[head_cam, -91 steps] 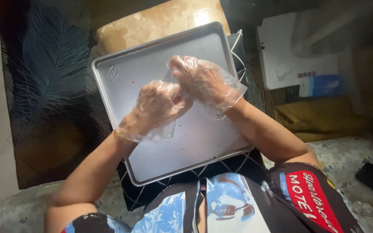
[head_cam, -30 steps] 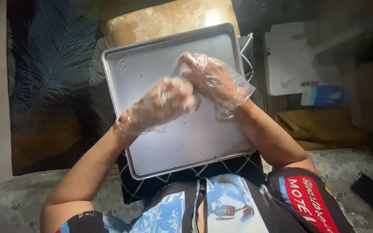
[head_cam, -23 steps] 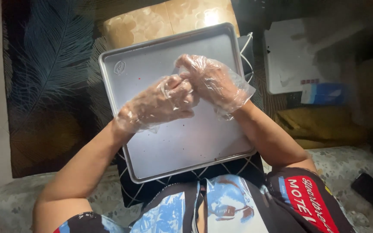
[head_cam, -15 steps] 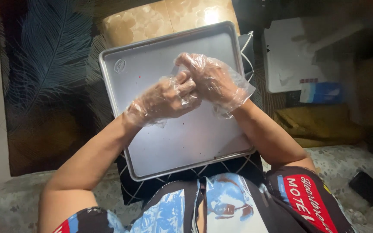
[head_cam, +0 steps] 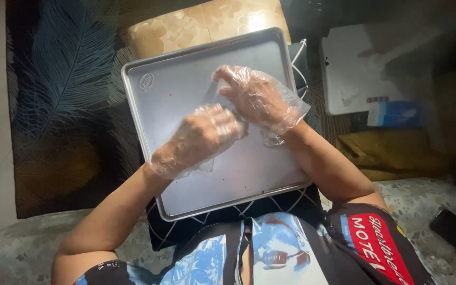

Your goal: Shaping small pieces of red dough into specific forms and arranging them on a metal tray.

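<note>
A: Big metal tray (head_cam: 186,100) on the lap, over a dark patterned rug (head_cam: 64,95).

B: And above it, both gloved — left hand (head_cam: 199,138) curled loosely, right hand (head_cam: 254,97) half-open, fingertips pinching the left's clear glove (head_cam: 207,166). Neither holds anything else.

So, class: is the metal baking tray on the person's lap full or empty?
Nearly empty: the tray shows bare metal with only tiny crumbs; both gloved hands hover above it.

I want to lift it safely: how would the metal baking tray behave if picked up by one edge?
The metal tray looks stiff, flat and thin, so it probably would not bend. Its raised rim should give some grip, though the loose plastic gloves on the left hand and right hand might slip.
</note>
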